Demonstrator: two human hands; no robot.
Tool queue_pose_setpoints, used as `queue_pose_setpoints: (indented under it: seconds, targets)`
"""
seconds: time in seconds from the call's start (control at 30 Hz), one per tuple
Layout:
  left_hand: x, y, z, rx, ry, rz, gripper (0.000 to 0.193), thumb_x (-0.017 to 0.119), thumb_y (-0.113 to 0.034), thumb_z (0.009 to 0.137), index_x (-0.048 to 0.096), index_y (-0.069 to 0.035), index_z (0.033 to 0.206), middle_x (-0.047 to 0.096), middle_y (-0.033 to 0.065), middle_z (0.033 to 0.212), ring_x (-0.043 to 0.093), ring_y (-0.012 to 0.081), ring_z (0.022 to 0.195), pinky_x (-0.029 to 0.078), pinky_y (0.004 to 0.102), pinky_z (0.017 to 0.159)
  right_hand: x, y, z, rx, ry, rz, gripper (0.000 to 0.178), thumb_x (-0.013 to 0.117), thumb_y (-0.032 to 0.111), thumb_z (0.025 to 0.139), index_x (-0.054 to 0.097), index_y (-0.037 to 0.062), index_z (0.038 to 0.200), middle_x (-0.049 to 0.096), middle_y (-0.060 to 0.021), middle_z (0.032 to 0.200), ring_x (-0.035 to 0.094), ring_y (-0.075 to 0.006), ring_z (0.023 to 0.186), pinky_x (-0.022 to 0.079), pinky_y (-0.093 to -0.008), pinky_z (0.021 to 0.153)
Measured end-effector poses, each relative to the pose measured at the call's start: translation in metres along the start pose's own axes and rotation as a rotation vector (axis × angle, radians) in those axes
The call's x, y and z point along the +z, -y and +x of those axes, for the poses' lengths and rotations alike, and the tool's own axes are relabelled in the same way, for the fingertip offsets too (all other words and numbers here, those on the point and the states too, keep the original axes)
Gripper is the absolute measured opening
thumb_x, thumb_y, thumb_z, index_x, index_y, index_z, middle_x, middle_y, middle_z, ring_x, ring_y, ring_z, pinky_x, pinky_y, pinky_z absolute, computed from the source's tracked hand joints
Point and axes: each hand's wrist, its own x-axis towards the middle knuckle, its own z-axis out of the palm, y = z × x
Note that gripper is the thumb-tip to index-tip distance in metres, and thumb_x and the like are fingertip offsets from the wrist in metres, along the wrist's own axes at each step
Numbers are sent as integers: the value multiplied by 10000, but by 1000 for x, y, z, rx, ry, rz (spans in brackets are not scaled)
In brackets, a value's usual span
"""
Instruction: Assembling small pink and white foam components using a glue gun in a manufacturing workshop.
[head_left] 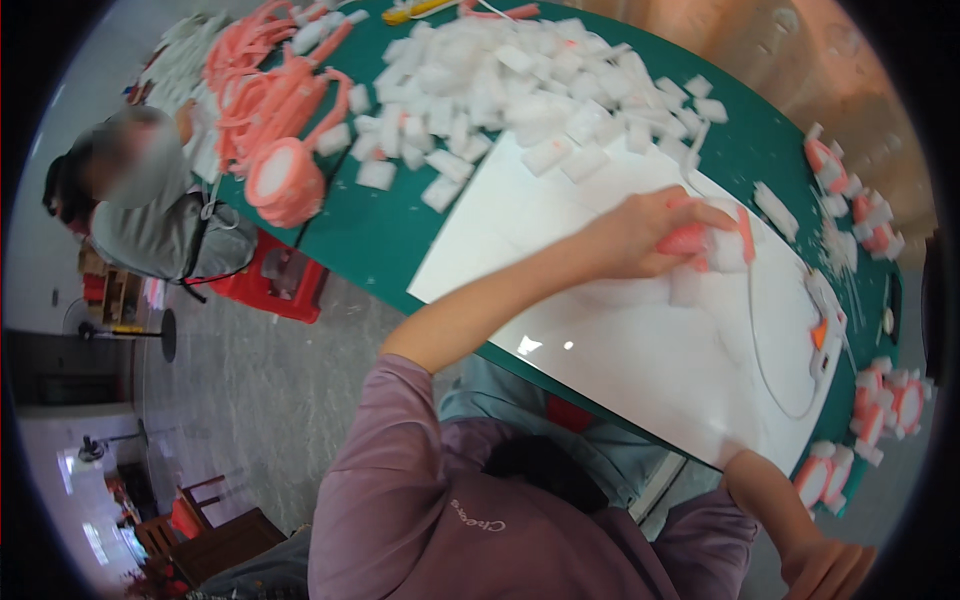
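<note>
Over the white board [590, 330], my left hand [660, 230] is closed on a pink-and-white foam piece [725, 245]. The piece has a white block side and a pink strip at its right edge; my fingers cover part of it. My right hand [828, 570] is low at the right, off the board and past the table's near edge. Its fingers look bent, but the dark picture rim hides their tips. A white glue gun [825, 310] with an orange trigger lies at the board's right side, its pale cord looping across the board.
A big heap of white foam blocks [520, 80] covers the table's far side. Pink foam strips [270, 100] and stacked pink rings [285, 185] lie left. Several pink-and-white pieces [885, 400] line the right edge. A person [165, 210] sits at the left by a red stool [275, 280].
</note>
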Motion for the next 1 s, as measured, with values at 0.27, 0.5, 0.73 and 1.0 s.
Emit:
queue_pose_setpoints:
  seconds: [0.27, 0.5, 0.73, 1.0]
  targets:
    - [-4, 1, 0, 10, 1, -11, 450, 626, 4, 679, 526, -118, 1101, 576, 113, 994, 568, 288, 899, 452, 327, 800, -40, 33, -10, 20, 275, -323, 71, 599, 119, 775, 665, 131, 797, 564, 26, 626, 371, -11, 448, 253, -151, 419]
    - [-5, 6, -1, 56, -12, 29, 490, 555, 77, 654, 497, -94, 1109, 587, 116, 1045, 579, 278, 911, 459, 303, 793, -14, 11, -6, 463, 781, -1084, 478, 625, 63, 641, 606, 218, 1094, 401, 45, 546, 292, -41, 427, 204, -200, 388]
    - [-5, 16, -6, 114, -111, 48, 444, 639, -62, 707, 508, -156, 1120, 583, 122, 941, 568, 298, 826, 468, 340, 725, 2, -36, 6, 298, 39, -1181, 423, 670, 171, 633, 624, 220, 1050, 361, 65, 549, 238, -56, 436, 183, -198, 396]
    - [1, 4, 4, 47, 3, 27, 498, 554, 74, 659, 499, -115, 1116, 587, 105, 1062, 579, 270, 922, 467, 316, 796, -30, 33, -21, -100, 204, -331, 39, 648, 281, 752, 672, 290, 781, 408, 86, 535, 303, -14, 427, 192, -163, 422]
